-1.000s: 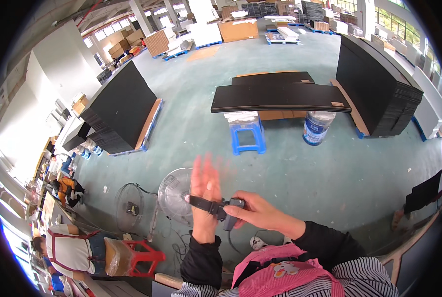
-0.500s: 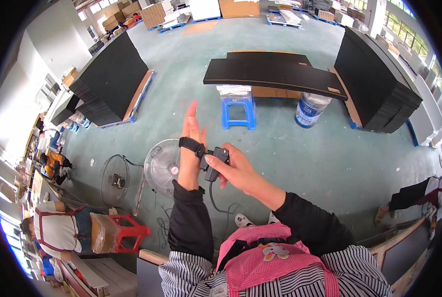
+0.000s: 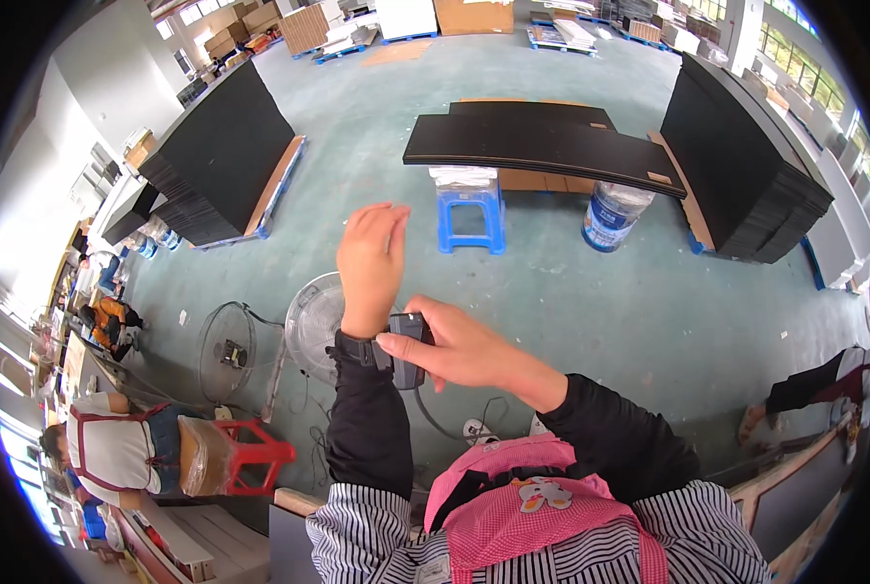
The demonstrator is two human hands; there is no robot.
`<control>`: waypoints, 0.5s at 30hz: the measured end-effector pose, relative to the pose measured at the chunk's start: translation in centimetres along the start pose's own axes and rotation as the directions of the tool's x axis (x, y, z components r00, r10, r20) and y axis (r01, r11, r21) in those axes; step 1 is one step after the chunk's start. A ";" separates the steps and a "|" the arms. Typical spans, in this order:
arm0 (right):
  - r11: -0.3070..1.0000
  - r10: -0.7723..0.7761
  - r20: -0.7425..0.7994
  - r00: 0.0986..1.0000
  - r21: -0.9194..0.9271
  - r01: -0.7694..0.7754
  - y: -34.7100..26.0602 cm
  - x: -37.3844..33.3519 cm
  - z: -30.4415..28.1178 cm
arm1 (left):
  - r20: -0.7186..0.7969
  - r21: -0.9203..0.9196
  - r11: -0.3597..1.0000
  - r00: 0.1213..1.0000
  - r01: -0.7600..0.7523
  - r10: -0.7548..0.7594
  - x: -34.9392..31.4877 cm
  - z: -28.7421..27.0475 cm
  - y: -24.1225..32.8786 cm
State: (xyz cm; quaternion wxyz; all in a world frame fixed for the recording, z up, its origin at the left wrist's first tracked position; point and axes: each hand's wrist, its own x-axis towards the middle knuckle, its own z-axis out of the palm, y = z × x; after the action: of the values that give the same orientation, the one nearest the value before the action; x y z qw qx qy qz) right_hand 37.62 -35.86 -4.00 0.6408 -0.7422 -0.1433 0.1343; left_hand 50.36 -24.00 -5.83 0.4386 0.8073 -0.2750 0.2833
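Observation:
My left hand [image 3: 371, 265] is raised with its back toward me, fingers stretched up and slightly bent, holding nothing. Around its wrist, at the edge of the black sleeve, sits a black strap [image 3: 359, 350]. A small black box-shaped device [image 3: 410, 352] is at the inner side of that wrist, joined to the strap. My right hand [image 3: 469, 348] grips the device, thumb across its near face and fingers behind it. From the device's lower end a dark cable [image 3: 433, 419] hangs down toward the floor.
Black panels [image 3: 542, 146] lie across a blue stool [image 3: 472, 219] and a bucket [image 3: 610, 216]. Tall black stacks [image 3: 219, 156] stand on pallets at both sides. A fan [image 3: 316, 326] stands beside my left arm. A person [image 3: 113, 443] sits left near a red stool [image 3: 259, 456]; another's legs [image 3: 805, 384] show right.
My left hand has turned from edge-on to showing its back. The strap now sits lower, against the sleeve. My right hand and the device have shifted slightly left and down.

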 end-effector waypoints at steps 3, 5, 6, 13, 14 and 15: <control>0.999 0.030 -0.025 0.999 -0.015 -0.031 0.0 0.3 0.4 | 0.022 0.495 0.779 0.901 -0.386 0.433 0.7 0.2 0.6; 0.836 -0.280 -0.121 0.952 -0.518 0.180 0.3 -0.1 2.0 | -0.044 0.405 0.859 0.932 -0.313 0.361 1.1 -0.2 0.8; 0.849 -0.295 -0.137 0.945 -0.491 0.194 0.0 -0.8 2.8 | -0.103 0.279 0.932 0.957 -0.233 0.270 1.2 -0.4 0.7; 0.970 -0.241 0.028 0.970 -0.024 0.242 5.7 -1.0 2.0 | 0.118 -0.993 -0.040 0.885 0.112 -0.450 1.5 -3.1 1.5; 0.949 -0.234 0.120 0.965 0.245 0.200 6.9 -0.5 2.0 | 0.309 -0.705 -0.705 0.926 0.071 -0.215 1.3 -4.0 1.7; 0.949 -0.230 0.115 0.966 0.244 0.197 7.4 -0.1 1.6 | 0.314 -0.701 -0.709 0.925 0.074 -0.214 1.5 -4.2 3.1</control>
State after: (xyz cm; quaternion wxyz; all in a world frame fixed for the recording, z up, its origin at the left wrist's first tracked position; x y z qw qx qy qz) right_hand 37.18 -35.43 -11.53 0.7217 -0.6312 -0.2516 0.1321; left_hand 48.32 -22.13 -1.21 0.9612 -0.0494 -0.1905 -0.1931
